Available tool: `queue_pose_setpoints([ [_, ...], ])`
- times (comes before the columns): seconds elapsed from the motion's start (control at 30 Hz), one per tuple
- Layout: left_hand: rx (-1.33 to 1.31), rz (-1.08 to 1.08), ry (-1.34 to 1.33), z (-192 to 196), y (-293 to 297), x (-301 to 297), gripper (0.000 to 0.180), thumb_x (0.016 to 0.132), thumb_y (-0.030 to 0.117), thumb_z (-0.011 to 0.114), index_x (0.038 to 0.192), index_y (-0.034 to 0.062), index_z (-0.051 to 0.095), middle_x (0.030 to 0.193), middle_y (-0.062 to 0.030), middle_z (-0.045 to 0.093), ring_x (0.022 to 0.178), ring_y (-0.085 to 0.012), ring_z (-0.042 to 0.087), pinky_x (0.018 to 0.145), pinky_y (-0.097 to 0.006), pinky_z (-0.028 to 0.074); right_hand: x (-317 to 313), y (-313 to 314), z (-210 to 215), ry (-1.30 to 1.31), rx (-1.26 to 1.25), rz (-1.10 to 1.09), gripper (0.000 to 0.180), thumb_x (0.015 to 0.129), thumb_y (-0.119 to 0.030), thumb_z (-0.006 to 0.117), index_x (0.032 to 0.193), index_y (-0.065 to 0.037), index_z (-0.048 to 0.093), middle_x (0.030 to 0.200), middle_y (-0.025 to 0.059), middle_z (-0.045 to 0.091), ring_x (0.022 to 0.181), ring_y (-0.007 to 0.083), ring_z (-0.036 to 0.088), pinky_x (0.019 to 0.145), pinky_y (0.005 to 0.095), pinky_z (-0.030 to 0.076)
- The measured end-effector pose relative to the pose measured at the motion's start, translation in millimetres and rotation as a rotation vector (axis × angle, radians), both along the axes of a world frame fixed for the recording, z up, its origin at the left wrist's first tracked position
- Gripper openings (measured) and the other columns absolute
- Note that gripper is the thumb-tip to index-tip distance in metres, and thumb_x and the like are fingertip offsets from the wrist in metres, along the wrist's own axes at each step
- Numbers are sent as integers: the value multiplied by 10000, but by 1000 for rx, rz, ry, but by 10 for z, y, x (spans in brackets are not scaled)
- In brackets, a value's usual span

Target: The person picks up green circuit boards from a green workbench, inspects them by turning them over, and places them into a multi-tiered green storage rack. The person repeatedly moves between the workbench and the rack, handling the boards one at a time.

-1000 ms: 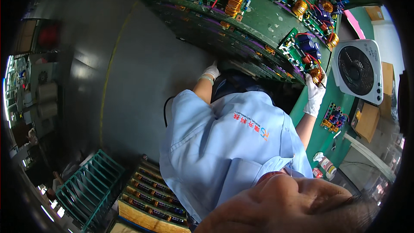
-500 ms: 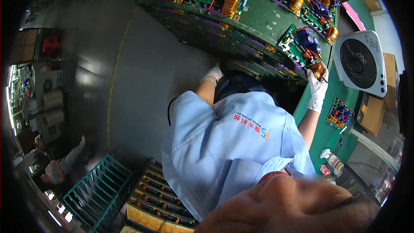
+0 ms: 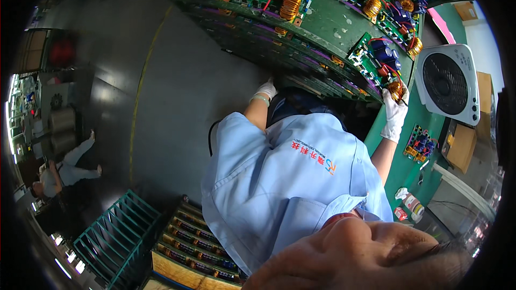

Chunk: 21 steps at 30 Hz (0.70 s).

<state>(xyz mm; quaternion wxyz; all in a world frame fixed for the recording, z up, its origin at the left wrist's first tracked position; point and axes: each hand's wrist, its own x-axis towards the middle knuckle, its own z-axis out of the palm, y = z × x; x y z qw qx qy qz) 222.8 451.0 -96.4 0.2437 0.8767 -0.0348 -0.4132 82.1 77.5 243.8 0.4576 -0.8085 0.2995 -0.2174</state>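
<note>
Two gloved hands are working at the stack of green circuit boards (image 3: 301,43), which is lying in layers on the green worktop (image 3: 400,169), at its far edge as I am leaning over it.

Left hand (image 3: 266,90): I am pressing it against the side of the stack, low down among the layers. Whether its fingers are clenched or released I cannot tell; the hand is small in view and partly hidden by my sleeve. My guess is that it is steadying the layers so they are not sliding.

Right hand (image 3: 396,110): I am pinching the near corner of a top circuit board (image 3: 379,64), just beside a copper coil (image 3: 395,88). Holding by the edge is probably keeping my fingers off the parts.

Boards are lying flat with components upward, coils and dark capacitors exposed, presumably so nothing is getting crushed.

Packages and signs:
- white box fan (image 3: 449,83) is standing at the right edge of the worktop, grille facing up.
- brown cardboard box (image 3: 461,147) is sitting just past it.
- small loose circuit board (image 3: 422,144) is lying on the worktop beside my right forearm.
- small white bottle (image 3: 413,204) with a red label is standing near the worktop's near right corner.
- teal slotted rack (image 3: 115,236) and a tray of boards (image 3: 196,241) are on the floor.
</note>
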Motion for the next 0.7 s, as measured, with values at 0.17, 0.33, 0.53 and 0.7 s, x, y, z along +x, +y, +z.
queue_pose_setpoints([
  [0.17,36,12,15,-34,21,1,693,901,262,609,1518,191,301,1373,-253,521,1281,-412,497,1084,-493,391,-24,42,37,5,-37,-25,595,759,-108,787,1296,-55,537,1134,45,632,1020,133,617,934,275,491],
  [0.33,45,4,31,-34,86,-39,777,855,282,676,1522,192,287,1377,-253,517,1281,-414,497,1086,-498,392,13,40,3,5,-4,-11,588,767,-103,787,1297,-57,536,1116,44,639,1002,130,622,917,269,498],
  [0.53,42,-26,7,195,9,-30,830,828,294,716,1521,164,278,1374,-248,522,1273,-416,501,1083,-498,401,-51,-10,-4,-2,-17,-9,567,773,-97,775,1289,-54,545,1104,51,648,994,136,629,911,280,503],
  [0.7,54,-29,14,167,14,-17,827,826,302,718,1513,143,286,1371,-245,526,1260,-408,516,1067,-495,422,15,24,33,16,-33,5,567,767,-95,773,1285,-54,546,1106,49,647,995,132,628,913,282,503],
])
